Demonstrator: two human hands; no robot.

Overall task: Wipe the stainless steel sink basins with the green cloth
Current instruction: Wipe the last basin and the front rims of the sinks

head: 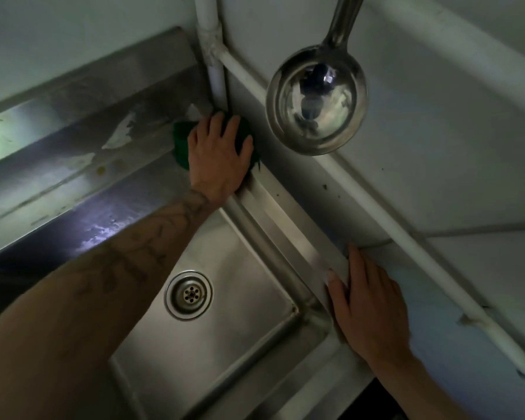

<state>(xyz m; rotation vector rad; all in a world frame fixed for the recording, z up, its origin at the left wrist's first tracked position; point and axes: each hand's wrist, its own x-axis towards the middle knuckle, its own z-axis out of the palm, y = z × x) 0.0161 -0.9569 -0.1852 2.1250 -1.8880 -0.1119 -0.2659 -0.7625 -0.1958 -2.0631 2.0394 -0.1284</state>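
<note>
The stainless steel sink fills the lower middle, with a round drain in its floor. My left hand reaches across the basin and presses the green cloth flat onto the sink's far corner ledge, fingers spread over it. Most of the cloth is hidden under the hand. My right hand lies flat with straight fingers on the sink's right rim, against the wall.
A large steel ladle hangs on the wall just right of my left hand. White pipes run down the corner and along the right wall. The steel backsplash at the left shows white smears.
</note>
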